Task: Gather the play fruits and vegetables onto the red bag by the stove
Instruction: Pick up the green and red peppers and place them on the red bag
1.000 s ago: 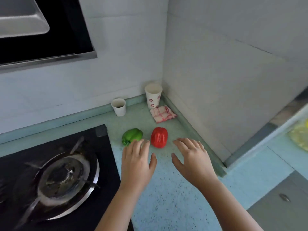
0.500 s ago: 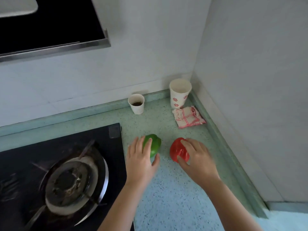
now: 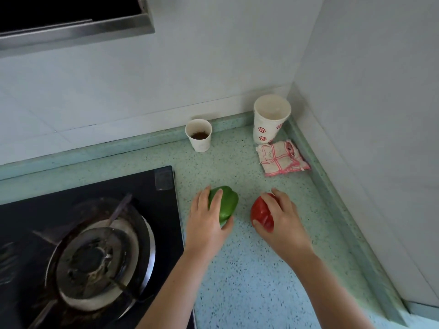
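Note:
A green play pepper (image 3: 227,203) lies on the speckled counter (image 3: 242,276) just right of the stove. My left hand (image 3: 206,224) is wrapped over its left side, fingers on top and thumb under its near end. A red play pepper (image 3: 260,213) lies a little to the right, and my right hand (image 3: 282,222) grips it from the right, thumb at its near end. Both peppers rest on the counter. No red bag is in view.
The black gas stove (image 3: 90,245) with its burner fills the lower left. A small paper cup (image 3: 199,135) and a taller patterned cup (image 3: 270,119) stand by the back wall. A folded red-checked cloth (image 3: 281,159) lies in the corner. Walls close off the back and right.
Both hands moved forward from hovering before the peppers to closing on them, left on the green one and right on the red one. The camera swung left and nearer.

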